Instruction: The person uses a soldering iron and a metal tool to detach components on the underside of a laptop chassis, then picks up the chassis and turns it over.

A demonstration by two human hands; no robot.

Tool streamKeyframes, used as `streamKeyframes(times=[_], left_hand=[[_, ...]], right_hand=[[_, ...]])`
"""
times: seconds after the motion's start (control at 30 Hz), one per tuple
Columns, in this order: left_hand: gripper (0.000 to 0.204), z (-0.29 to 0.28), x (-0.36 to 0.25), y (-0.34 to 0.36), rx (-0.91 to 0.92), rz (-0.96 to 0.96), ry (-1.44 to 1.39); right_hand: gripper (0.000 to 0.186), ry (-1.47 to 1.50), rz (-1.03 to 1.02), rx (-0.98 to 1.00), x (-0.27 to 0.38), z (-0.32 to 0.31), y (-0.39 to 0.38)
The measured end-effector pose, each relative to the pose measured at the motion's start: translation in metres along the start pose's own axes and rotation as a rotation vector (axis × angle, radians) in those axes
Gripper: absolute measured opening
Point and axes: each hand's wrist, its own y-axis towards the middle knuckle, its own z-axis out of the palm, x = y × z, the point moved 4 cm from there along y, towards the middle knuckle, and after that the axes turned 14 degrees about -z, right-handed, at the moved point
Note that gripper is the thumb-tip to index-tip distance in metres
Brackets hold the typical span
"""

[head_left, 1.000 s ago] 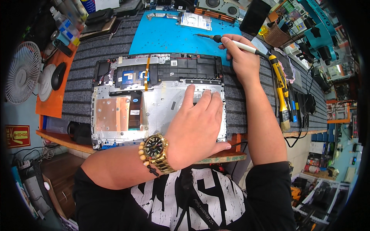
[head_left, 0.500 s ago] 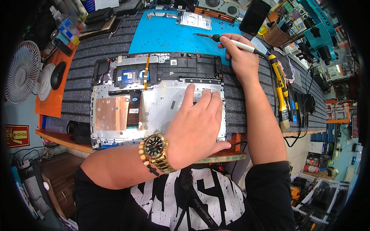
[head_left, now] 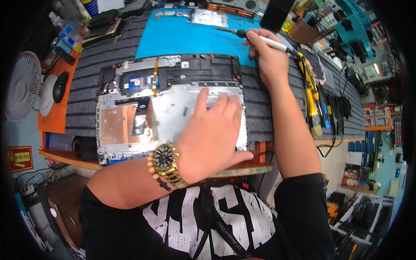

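Observation:
A laptop chassis (head_left: 169, 104) lies inner side up on the ribbed grey mat (head_left: 82, 108), showing a silver plate, black plastic, a copper-toned patch and an orange ribbon cable. My left hand (head_left: 208, 138) rests flat on the plate's right half with fingers spread, hiding part of it; the wrist wears a gold watch. Beyond the chassis's upper right corner, my right hand (head_left: 268, 60) grips a soldering iron (head_left: 275, 43) with a white handle. Its dark tip points left above the blue silicone mat (head_left: 164, 39). The picture is slightly blurred.
A silver drive (head_left: 209, 17) and a cooling assembly (head_left: 232, 8) sit at the back. Yellow-handled tools (head_left: 310, 86) line the right, near a basket (head_left: 301, 31) and teal microscope (head_left: 351, 39). A fan (head_left: 24, 86) stands left. The bench's front edge (head_left: 221, 171) crosses below.
The whole scene sits somewhat higher and further left in the picture, and is blurrier. Both hands keep much the same pose relative to the chassis and soldering iron.

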Motion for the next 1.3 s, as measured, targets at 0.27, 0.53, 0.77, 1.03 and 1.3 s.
streamKeyframes(times=[0.27,0.53,0.77,1.03,1.3], left_hand=[[0.100,-0.003,0.004,0.003,-0.008,0.003,-0.044],[0.103,0.000,0.005,0.004,-0.039,-0.007,-0.077],[0.103,0.000,0.005,0.005,-0.007,-0.017,-0.053],[0.103,0.001,0.004,0.005,-0.044,-0.003,-0.042],[0.104,0.001,0.004,0.005,-0.037,-0.006,-0.035]], right_hand=[[0.021,0.277,0.104,-0.124,0.037,-0.056,-0.042],[0.017,0.229,0.115,-0.138,0.062,-0.087,-0.124],[0.021,0.085,0.106,-0.082,0.053,-0.095,-0.144],[0.019,-0.020,0.116,-0.061,0.054,-0.095,-0.146],[0.018,-0.063,0.111,-0.036,0.055,-0.095,-0.146]])
